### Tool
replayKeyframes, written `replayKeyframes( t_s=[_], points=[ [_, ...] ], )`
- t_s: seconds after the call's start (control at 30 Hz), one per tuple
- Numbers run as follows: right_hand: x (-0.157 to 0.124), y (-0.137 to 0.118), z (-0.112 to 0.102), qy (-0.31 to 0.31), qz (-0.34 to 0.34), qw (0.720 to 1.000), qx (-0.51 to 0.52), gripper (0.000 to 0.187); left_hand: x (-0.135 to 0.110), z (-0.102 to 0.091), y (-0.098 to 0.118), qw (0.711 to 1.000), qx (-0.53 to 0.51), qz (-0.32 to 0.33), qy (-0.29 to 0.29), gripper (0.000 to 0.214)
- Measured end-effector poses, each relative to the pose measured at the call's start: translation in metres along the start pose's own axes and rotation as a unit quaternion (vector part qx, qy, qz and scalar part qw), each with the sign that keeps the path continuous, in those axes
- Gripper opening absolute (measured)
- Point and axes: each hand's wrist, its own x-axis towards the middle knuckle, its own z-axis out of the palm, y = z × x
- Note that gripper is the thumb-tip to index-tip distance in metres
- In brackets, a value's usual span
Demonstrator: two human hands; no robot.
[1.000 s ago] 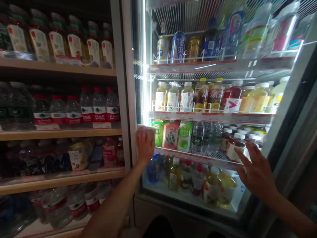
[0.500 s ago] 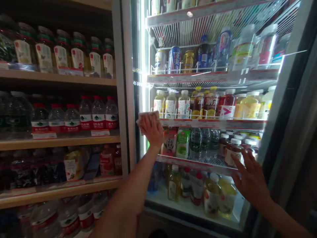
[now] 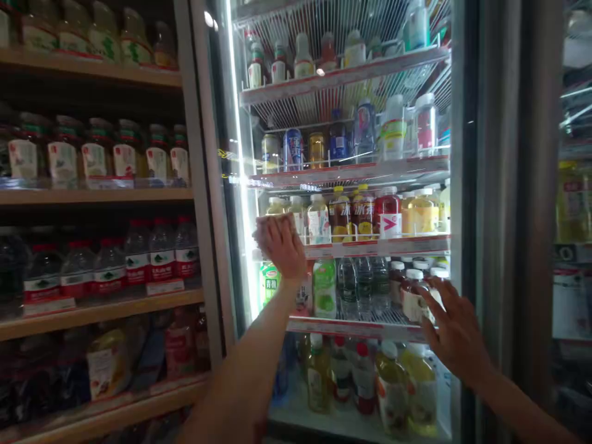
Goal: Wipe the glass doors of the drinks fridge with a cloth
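My left hand point(image 3: 287, 251) is pressed with a folded pale cloth point(image 3: 264, 229) on the glass door point(image 3: 356, 425) of a lit drinks cooler. The cloth lies under my fingers and sticks out at their left side. Behind it, part of a row of tea bottles point(image 3: 318, 219) is covered. My right hand point(image 3: 456, 330) is raised, its fingers spread, near the right side of the door in front of white-capped jars point(image 3: 412, 295). Nothing is in it. Whether its fingertips touch the glass, I cannot tell.
Left of the cooler, wooden shelves point(image 3: 97, 196) carry rows of drink bottles, including red-capped water bottles point(image 3: 110, 271). The cooler's metal door frame point(image 3: 467, 185) runs upright at the right. Beyond it another glass-fronted section point(image 3: 571, 203) shows more goods.
My view has turned right and up, showing more of the upper shelves. Against the bottles, my left hand with the cloth has slid right and slightly up. My right hand stays spread.
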Motion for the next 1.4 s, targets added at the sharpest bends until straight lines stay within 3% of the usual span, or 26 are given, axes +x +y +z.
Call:
replayKeyframes(
  t_s=[0.03,0.1,0.17,0.2,0.27,0.33,0.37,0.4,0.47,0.53,0.57,0.6,0.63,0.7,0.77,0.8,0.83,0.9,0.97,1.0,1.03,1.13,1.17,1.23,1.33,1.4],
  points=[
    [0.002,0.0,0.001,0.007,-0.002,1.0,0.003,0.066,-0.001,0.001,0.005,1.0,-0.003,0.017,-0.011,0.05],
    [0.005,-0.002,0.001,0.017,-0.004,1.0,0.008,0.067,-0.007,0.003,0.023,0.982,-0.029,0.164,-0.084,0.048],
    [0.007,0.0,-0.001,0.021,0.004,1.0,0.004,0.066,-0.011,0.004,0.04,0.922,-0.062,0.345,-0.165,0.045],
    [0.008,0.002,-0.003,0.018,0.011,1.0,0.0,0.066,-0.009,0.005,0.045,0.899,-0.07,0.391,-0.183,0.045],
    [0.009,0.011,-0.009,0.011,0.024,1.0,-0.014,0.065,0.004,0.007,0.049,0.933,-0.061,0.321,-0.15,0.045],
    [0.011,0.022,-0.015,0.013,0.032,0.999,-0.026,0.065,0.019,0.012,0.05,0.987,-0.037,0.138,-0.072,0.046],
    [0.012,0.027,-0.017,0.017,0.034,0.999,-0.029,0.065,0.024,0.015,0.053,0.996,-0.03,0.066,-0.044,0.048],
    [0.013,0.03,-0.02,0.021,0.034,0.999,-0.029,0.066,0.025,0.018,0.059,0.998,-0.031,0.044,-0.04,0.049],
    [0.014,0.032,-0.024,0.022,0.028,0.999,-0.024,0.066,0.017,0.023,0.077,0.979,-0.059,0.165,-0.1,0.049],
    [0.014,0.032,-0.029,0.01,0.015,1.0,-0.02,0.066,0.009,0.027,0.099,0.909,-0.099,0.362,-0.181,0.047],
    [0.013,0.032,-0.032,0.006,0.011,1.0,-0.018,0.066,0.008,0.029,0.108,0.87,-0.115,0.434,-0.203,0.045],
    [0.012,0.033,-0.034,0.005,0.008,1.0,-0.018,0.067,0.011,0.031,0.115,0.853,-0.124,0.463,-0.207,0.044],
    [0.011,0.035,-0.037,0.005,0.008,1.0,-0.019,0.068,0.018,0.033,0.12,0.864,-0.126,0.445,-0.198,0.043],
    [0.011,0.042,-0.042,0.015,0.016,0.999,-0.024,0.07,0.036,0.038,0.129,0.933,-0.112,0.306,-0.151,0.044],
    [0.013,0.05,-0.046,0.027,0.026,0.999,-0.028,0.071,0.047,0.043,0.139,0.972,-0.095,0.182,-0.11,0.045],
    [0.015,0.054,-0.047,0.03,0.029,0.999,-0.03,0.071,0.046,0.046,0.146,0.972,-0.097,0.184,-0.109,0.045],
    [0.017,0.056,-0.048,0.034,0.032,0.998,-0.03,0.071,0.042,0.048,0.155,0.958,-0.108,0.235,-0.122,0.044],
    [0.021,0.059,-0.049,0.038,0.035,0.998,-0.034,0.071,0.027,0.051,0.172,0.887,-0.141,0.404,-0.173,0.042],
    [0.025,0.058,-0.049,0.038,0.034,0.998,-0.037,0.072,0.02,0.055,0.186,0.819,-0.159,0.51,-0.21,0.039],
    [0.027,0.057,-0.049,0.039,0.034,0.998,-0.038,0.072,0.023,0.057,0.191,0.814,-0.16,0.516,-0.214,0.037],
    [0.03,0.056,-0.049,0.039,0.034,0.998,-0.038,0.073,0.03,0.059,0.194,0.83,-0.157,0.492,-0.209,0.036],
    [0.04,0.054,-0.047,0.043,0.036,0.998,-0.034,0.073,0.062,0.065,0.198,0.917,-0.144,0.334,-0.161,0.039],
    [0.044,0.053,-0.046,0.047,0.034,0.998,-0.031,0.073,0.07,0.066,0.198,0.931,-0.142,0.3,-0.149,0.04],
    [0.052,0.052,-0.043,0.056,0.025,0.998,-0.021,0.072,0.074,0.067,0.199,0.921,-0.15,0.324,-0.155,0.041],
    [0.059,0.049,-0.041,0.065,0.019,0.998,-0.01,0.072,0.068,0.064,0.195,0.852,-0.167,0.456,-0.196,0.039],
    [0.061,0.047,-0.042,0.063,0.023,0.998,-0.006,0.072,0.073,0.063,0.183,0.858,-0.165,0.446,-0.196,0.038]
  ],
)
